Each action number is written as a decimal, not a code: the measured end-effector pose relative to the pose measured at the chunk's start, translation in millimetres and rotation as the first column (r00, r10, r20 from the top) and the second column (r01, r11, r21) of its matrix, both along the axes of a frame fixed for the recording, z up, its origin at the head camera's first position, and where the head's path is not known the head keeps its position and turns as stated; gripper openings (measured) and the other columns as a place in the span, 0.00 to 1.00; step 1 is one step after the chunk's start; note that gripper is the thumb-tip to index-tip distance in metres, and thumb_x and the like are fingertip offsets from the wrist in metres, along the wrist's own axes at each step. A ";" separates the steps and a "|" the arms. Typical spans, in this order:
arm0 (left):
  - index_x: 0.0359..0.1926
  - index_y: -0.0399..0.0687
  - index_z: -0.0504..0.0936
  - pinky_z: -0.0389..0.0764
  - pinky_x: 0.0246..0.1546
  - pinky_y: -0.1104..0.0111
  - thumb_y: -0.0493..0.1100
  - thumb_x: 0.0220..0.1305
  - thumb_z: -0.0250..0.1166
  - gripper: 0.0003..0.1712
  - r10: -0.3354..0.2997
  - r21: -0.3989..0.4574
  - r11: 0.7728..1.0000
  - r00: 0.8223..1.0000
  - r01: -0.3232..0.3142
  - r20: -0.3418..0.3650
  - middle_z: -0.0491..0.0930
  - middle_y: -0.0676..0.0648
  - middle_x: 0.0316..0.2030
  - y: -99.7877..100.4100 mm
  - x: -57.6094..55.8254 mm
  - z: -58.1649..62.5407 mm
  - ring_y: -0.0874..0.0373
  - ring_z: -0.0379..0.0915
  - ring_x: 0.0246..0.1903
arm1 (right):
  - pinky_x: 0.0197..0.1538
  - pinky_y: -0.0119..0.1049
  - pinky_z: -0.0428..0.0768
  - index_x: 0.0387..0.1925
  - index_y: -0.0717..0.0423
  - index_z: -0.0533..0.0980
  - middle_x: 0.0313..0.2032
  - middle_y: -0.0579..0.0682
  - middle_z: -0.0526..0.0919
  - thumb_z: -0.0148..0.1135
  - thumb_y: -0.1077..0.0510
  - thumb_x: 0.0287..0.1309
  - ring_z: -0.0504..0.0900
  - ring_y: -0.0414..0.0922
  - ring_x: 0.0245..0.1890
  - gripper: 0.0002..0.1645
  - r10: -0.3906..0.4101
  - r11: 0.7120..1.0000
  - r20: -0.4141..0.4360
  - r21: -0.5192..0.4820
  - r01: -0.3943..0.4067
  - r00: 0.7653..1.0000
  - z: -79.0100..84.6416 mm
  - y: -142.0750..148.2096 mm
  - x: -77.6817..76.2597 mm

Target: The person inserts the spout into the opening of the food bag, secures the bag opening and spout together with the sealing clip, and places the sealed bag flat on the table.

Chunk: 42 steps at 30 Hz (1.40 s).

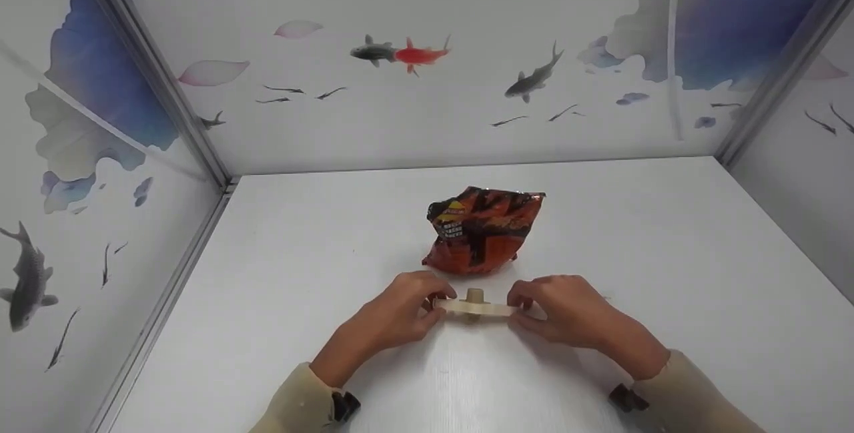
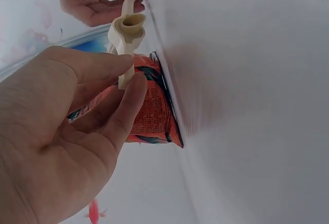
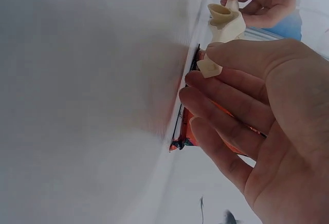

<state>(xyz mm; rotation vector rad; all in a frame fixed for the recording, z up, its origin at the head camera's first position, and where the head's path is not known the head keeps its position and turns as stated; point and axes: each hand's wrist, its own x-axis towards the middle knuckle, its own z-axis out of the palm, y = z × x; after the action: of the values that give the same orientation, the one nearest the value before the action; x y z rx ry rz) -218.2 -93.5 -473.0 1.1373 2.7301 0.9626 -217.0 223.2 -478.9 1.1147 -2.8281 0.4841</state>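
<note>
A cream plastic bag clip with a pour spout (image 1: 475, 309) lies level between both hands, close over the white table. My left hand (image 1: 403, 309) pinches its left end between thumb and fingers, and my right hand (image 1: 566, 309) pinches the right end. In the left wrist view the spout's round hollow mouth shows on the clip (image 2: 128, 31). The right wrist view shows the clip's squared end (image 3: 209, 68) between thumb and forefinger, with the other fingers spread loosely. Just beyond the hands sits a red and black snack bag (image 1: 486, 229), crumpled and puffed.
The white table (image 1: 300, 239) runs back to a wall (image 1: 454, 126) printed with fish and petals. Printed side panels (image 1: 40, 173) in metal frames stand at left and right.
</note>
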 end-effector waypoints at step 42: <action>0.61 0.51 0.80 0.88 0.53 0.72 0.49 0.80 0.65 0.15 0.099 0.229 0.970 0.994 -0.085 -0.051 0.89 0.52 0.52 27.4 -5.4 16.7 0.65 0.86 0.52 | 0.37 0.35 0.86 0.50 0.42 0.91 0.49 0.39 0.91 0.78 0.62 0.64 0.89 0.36 0.47 0.16 0.019 0.907 -0.172 -0.412 -0.090 0.985 20.1 -8.8 -14.8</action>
<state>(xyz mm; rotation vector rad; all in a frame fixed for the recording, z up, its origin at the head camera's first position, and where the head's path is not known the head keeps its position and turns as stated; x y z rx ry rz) -223.7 -66.1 -456.3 1.0950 2.8009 1.3019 -231.8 214.4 -458.8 1.0856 -2.3944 0.9065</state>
